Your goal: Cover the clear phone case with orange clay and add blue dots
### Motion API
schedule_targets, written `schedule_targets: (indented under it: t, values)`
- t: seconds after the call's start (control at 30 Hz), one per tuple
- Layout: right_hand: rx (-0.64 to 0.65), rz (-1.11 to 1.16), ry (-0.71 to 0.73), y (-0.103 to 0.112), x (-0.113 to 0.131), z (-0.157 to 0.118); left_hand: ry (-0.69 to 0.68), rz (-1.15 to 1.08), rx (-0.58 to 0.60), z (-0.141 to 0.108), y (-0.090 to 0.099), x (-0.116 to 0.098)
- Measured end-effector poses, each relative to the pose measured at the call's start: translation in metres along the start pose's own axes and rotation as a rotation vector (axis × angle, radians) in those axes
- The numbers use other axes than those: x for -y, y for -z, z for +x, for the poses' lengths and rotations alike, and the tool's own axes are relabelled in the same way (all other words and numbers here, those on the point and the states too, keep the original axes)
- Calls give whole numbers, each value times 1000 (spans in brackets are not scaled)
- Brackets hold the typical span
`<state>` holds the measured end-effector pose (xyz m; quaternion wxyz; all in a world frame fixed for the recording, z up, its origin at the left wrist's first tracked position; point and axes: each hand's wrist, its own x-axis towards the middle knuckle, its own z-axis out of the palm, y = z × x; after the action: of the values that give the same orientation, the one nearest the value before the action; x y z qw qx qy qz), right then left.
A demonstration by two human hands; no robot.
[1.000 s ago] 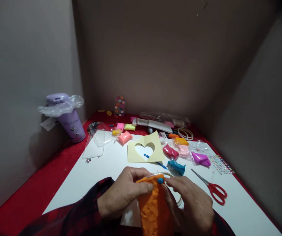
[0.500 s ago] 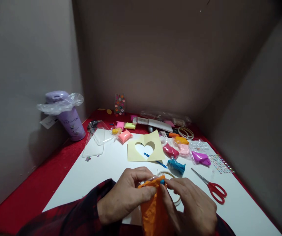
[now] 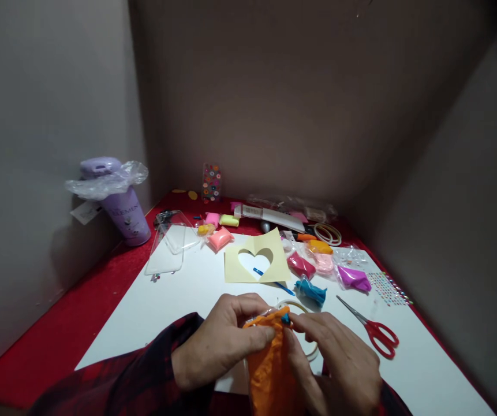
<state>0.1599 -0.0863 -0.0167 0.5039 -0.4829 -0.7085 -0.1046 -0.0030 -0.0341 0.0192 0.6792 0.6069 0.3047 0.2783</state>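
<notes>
An orange clay-covered piece (image 3: 269, 375) with a clear edge stands up between my hands at the bottom centre. My left hand (image 3: 226, 338) grips its left side, thumb pressed on the orange face near the top. At the top right corner sits a small blue bit (image 3: 286, 318), and the fingertips of my right hand (image 3: 337, 358) are pinched against that corner. Behind the hands a pale ring (image 3: 311, 346) lies partly hidden on the white sheet (image 3: 179, 300). A blue clay packet (image 3: 311, 292) lies just beyond my right hand.
Red scissors (image 3: 380, 336) lie at right near a gem sheet (image 3: 389, 289). Cream paper with a heart cutout (image 3: 235, 274) stands mid-sheet. Clear cases (image 3: 165, 270) and a purple cup (image 3: 127, 216) are at left. Several clay packets (image 3: 301, 264) lie behind.
Both hands keep their grip on the orange piece. The right hand has shifted very slightly at the corner, and the view has moved a little.
</notes>
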Motion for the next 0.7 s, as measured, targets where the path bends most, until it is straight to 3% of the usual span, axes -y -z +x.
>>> schedule_targets:
  t: [0.5,0.7]
  values:
    - [3,-6,-25,0,2,0,-65,37,22,1,-1,-2]
    - [13,-11,18,1,1,2,-8,-24,13,1,-3,0]
